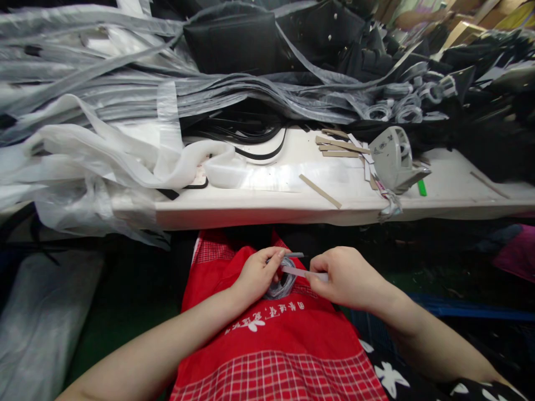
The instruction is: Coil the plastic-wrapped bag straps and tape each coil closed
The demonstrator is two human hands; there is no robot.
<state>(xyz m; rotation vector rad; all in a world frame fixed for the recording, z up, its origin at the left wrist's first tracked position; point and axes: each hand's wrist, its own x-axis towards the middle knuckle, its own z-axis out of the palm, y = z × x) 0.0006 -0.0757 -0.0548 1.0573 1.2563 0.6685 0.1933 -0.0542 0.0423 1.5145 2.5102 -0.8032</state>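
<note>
From my station I count one desk (pixel 234 214), one apron (pixel 305 334), one left hand (pixel 257 273), one right hand (pixel 345 275), one held coil (pixel 281 288), one pale device (pixel 388 159), one green piece (pixel 422 187), two lone strips (pixel 320 191), several piled strips (pixel 343 146) and several back coils (pixel 408 109)

matt red cloth apron (pixel 267 328), glossy translucent plastic strips (pixel 234 92), smooth white tabletop (pixel 447 172), dull grey plastic-looking coil (pixel 281 288)

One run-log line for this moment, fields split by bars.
Left hand: holding grey coil | Right hand: gripping pale strip at coil | Below: red apron | On table: tape dispenser, tan strips
</note>
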